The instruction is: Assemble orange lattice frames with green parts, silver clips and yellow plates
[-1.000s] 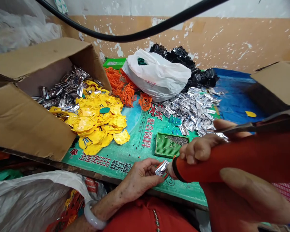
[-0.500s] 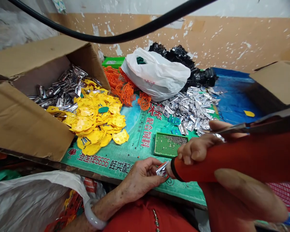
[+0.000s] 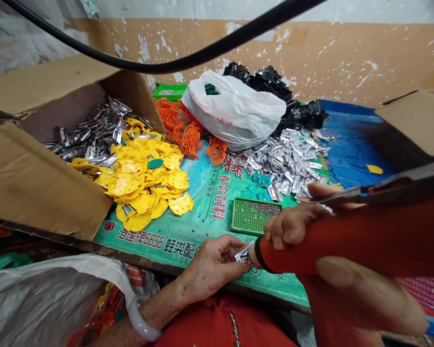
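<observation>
My left hand (image 3: 211,264) pinches a small shiny metal piece (image 3: 243,252) with a bit of orange at its edge, above the front of the table. My right hand (image 3: 288,226) is wrapped around a red power screwdriver (image 3: 347,241) with a black ring near its nose. The tool's pale nose meets the metal piece at my left fingertips; its very tip is hidden. Just beyond, a green mesh tray (image 3: 248,219) holds many small screws (image 3: 267,208). Past it lies a heap of silvery metal pieces (image 3: 289,159), with teal plastic parts (image 3: 261,180) alongside.
On the left, a tipped cardboard box (image 3: 50,193) spills metal parts and yellow plastic pieces (image 3: 141,178). Orange parts (image 3: 188,137), a white plastic bag (image 3: 235,111) and black parts (image 3: 271,79) are behind. A black cable (image 3: 166,66) hangs across the top. Another box (image 3: 419,120) stands right.
Almost nothing differs. Both hands keep their hold, and the screwdriver's rear has shifted slightly in my right hand's grip.
</observation>
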A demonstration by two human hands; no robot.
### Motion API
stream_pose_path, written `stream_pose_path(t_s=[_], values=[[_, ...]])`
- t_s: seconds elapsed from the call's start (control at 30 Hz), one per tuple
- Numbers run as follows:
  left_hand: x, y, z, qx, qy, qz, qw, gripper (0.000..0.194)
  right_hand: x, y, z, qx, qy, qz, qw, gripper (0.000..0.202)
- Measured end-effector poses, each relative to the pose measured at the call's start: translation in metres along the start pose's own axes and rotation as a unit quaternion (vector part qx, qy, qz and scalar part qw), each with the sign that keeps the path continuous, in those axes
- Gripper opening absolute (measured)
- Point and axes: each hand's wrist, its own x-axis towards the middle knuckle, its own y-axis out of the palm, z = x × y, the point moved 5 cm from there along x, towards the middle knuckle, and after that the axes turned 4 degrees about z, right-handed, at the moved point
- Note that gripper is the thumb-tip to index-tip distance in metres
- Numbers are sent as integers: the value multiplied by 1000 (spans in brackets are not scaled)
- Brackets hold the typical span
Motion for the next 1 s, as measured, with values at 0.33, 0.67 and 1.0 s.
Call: stream_pose_path(t_s=[0.33,0.67,1.0], values=[[-3,-1,-2,67,5,-13,998,32,-1,0,0,-27,10,-14,999,24],[-3,1,-11,155,24,-33,987,16,0,2,-4,-54,21,-17,998,48],[-1,4,-6,168,33,-42,984,11,-1,8,-4,-74,19,11,997,45]])
